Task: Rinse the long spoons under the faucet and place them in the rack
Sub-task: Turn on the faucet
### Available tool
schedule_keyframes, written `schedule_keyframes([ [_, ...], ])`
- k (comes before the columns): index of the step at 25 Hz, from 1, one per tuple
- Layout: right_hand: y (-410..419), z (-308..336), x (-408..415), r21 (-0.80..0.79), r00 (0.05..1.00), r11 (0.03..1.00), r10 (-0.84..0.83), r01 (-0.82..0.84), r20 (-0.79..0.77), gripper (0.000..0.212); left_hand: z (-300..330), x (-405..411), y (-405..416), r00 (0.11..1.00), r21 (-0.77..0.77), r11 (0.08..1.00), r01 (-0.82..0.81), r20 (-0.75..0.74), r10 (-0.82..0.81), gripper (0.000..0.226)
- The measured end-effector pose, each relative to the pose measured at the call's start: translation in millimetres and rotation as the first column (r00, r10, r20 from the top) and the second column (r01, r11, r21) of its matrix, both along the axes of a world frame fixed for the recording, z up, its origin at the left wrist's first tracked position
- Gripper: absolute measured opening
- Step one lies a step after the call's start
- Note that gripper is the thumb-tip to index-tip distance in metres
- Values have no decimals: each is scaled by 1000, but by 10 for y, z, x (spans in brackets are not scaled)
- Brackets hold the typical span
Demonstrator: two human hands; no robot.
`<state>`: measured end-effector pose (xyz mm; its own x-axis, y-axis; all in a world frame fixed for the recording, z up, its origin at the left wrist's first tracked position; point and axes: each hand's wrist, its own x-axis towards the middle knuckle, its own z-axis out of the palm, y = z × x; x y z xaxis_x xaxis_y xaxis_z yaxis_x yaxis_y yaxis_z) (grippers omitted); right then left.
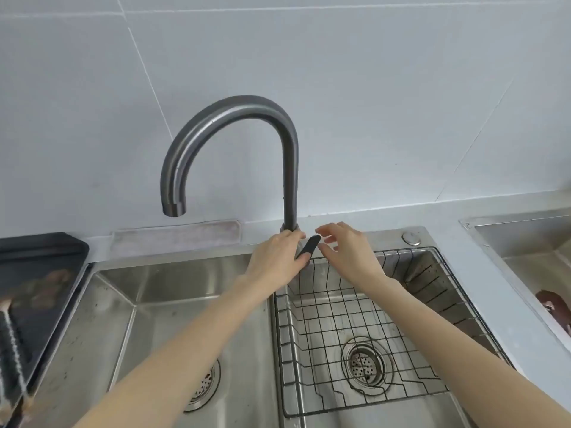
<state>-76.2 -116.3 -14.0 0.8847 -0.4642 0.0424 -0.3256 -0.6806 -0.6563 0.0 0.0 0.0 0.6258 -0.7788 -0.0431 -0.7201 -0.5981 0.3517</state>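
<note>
Both hands are set at the base of the gooseneck faucet [290, 168]. The left hand [278, 257] is wrapped round the faucet base w/ fingers curled; the right hand [346, 248] is held open, fingers spread, just beside the dark lever handle [307, 246], not clearly touching it. No water is seen at the spout, which is turned over the left basin [173, 291].

The long spoons appear to lie on the dark tray [46, 251] at far left; a pale spoon end [6, 304] w/ a long shaft is made out there, blurred, long axis running roughly toward the camera. Well apart from both hands; the left hand is nearer.

Wire rack [370, 310] sits in the right basin, under the right forearm. Judged step: faucet to be opened via lever, approx. start of task; the reach for the spoons would then go left.
</note>
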Motion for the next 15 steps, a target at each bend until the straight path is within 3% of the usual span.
schedule_keyframes([
  [3,-30,-42,100,31,997,999,-45,43,61,22,-68,39,-79,1000,-12,1000,-22,-16,22,40],
  [15,-39,-115,146,6,999,1000,-27,27,41,13,-204,83,-82,989,-43,993,-106,-109,101,23],
])
